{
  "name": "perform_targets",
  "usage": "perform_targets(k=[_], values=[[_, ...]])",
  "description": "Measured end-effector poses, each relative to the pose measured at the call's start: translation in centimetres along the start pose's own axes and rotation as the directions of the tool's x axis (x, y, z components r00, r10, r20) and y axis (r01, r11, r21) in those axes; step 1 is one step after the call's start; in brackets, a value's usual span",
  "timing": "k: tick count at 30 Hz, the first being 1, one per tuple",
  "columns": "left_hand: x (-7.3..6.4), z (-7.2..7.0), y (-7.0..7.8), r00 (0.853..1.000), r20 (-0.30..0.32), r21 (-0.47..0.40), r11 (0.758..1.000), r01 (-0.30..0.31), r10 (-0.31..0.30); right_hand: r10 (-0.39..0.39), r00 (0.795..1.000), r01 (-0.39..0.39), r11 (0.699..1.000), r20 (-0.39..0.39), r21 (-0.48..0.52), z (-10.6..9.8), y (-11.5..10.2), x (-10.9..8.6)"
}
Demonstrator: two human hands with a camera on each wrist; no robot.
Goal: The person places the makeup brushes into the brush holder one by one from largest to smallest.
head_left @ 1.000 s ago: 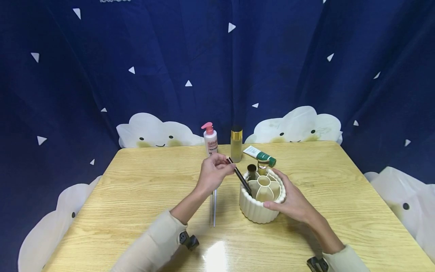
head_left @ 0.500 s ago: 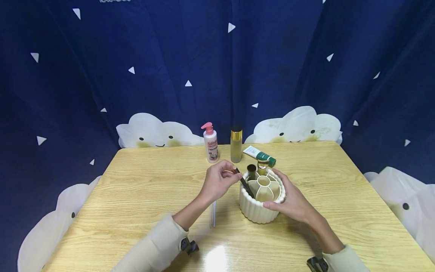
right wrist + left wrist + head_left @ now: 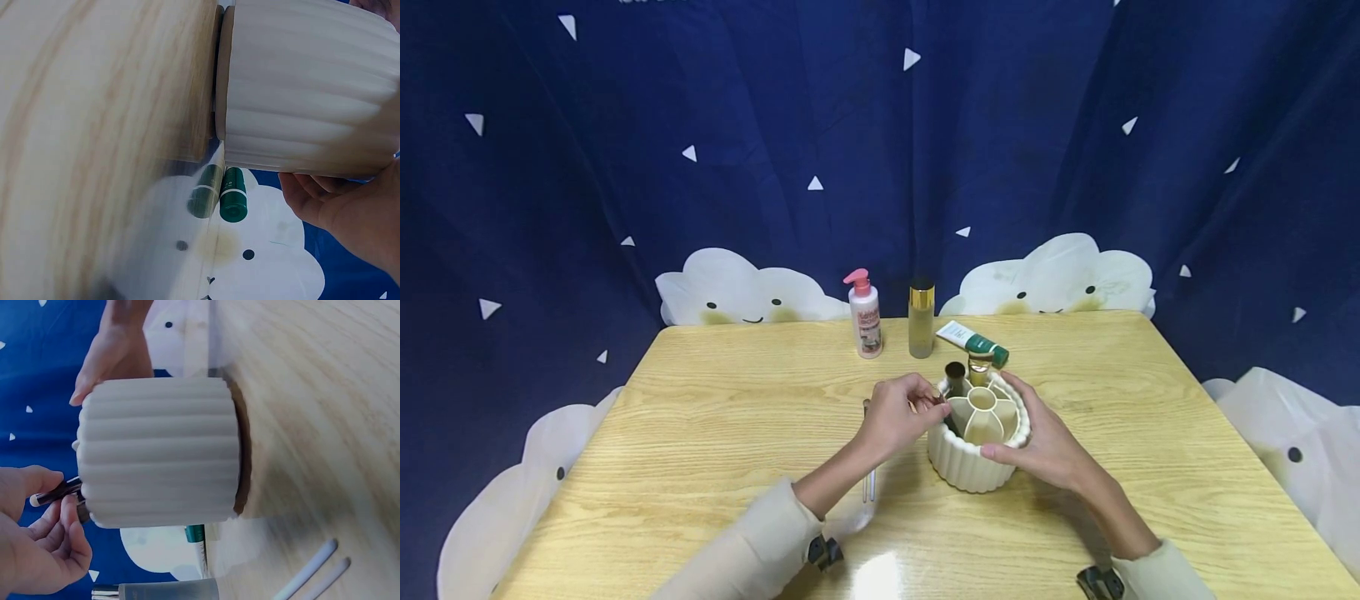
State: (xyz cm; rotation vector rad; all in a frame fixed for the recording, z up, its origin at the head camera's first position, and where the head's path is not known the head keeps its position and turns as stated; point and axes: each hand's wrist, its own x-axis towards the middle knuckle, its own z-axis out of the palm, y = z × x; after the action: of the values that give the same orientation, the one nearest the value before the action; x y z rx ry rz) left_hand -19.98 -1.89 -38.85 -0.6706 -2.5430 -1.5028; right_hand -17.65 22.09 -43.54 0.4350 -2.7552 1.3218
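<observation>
My left hand (image 3: 898,417) pinches a slim dark pencil-like stick (image 3: 47,494) with a pale end between thumb and fingers. Its lower part is down in a left compartment of the cream ribbed organizer (image 3: 973,467); the rim hides that end in the left wrist view. Around the organizer's right side my right hand (image 3: 1045,437) holds on, thumb on the near rim and fingers behind. A dark-topped makeup brush (image 3: 955,372) and a gold-collared one (image 3: 980,368) stand in back compartments. The round centre slot and front compartment hold nothing visible.
Behind the organizer stand a pink-topped pump bottle (image 3: 867,325) and a gold-collared bottle (image 3: 921,325). A green and white tube (image 3: 977,343) lies beside them. Two thin pale sticks (image 3: 306,569) lie on the wooden table (image 3: 737,400), partly under the left forearm.
My left hand has moved right and down to the rim, sinking the dark stick deeper into the compartment. The right hand and organizer have stayed in place.
</observation>
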Motion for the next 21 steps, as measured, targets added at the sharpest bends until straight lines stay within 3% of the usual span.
perform_targets(k=[8,13,18,21], values=[[-0.08,0.57,0.04,0.999,0.025,0.015,0.999,0.048,-0.048,-0.006,1.0,0.006,1.0,-0.001,0.003,0.0,0.03,0.04],[0.02,0.44,0.08,0.992,0.066,-0.021,0.994,0.112,-0.11,-0.004,1.0,0.004,1.0,-0.002,0.005,-0.06,-0.05,0.07],[0.12,0.48,0.05,0.969,0.113,-0.062,0.972,0.228,-0.22,0.0,1.0,0.0,1.0,-0.002,0.005,-0.06,-0.06,-0.01],[0.16,0.54,0.06,0.944,0.146,-0.109,0.943,0.314,-0.297,0.001,1.0,-0.001,1.0,-0.002,0.0,-0.02,-0.06,-0.05]])
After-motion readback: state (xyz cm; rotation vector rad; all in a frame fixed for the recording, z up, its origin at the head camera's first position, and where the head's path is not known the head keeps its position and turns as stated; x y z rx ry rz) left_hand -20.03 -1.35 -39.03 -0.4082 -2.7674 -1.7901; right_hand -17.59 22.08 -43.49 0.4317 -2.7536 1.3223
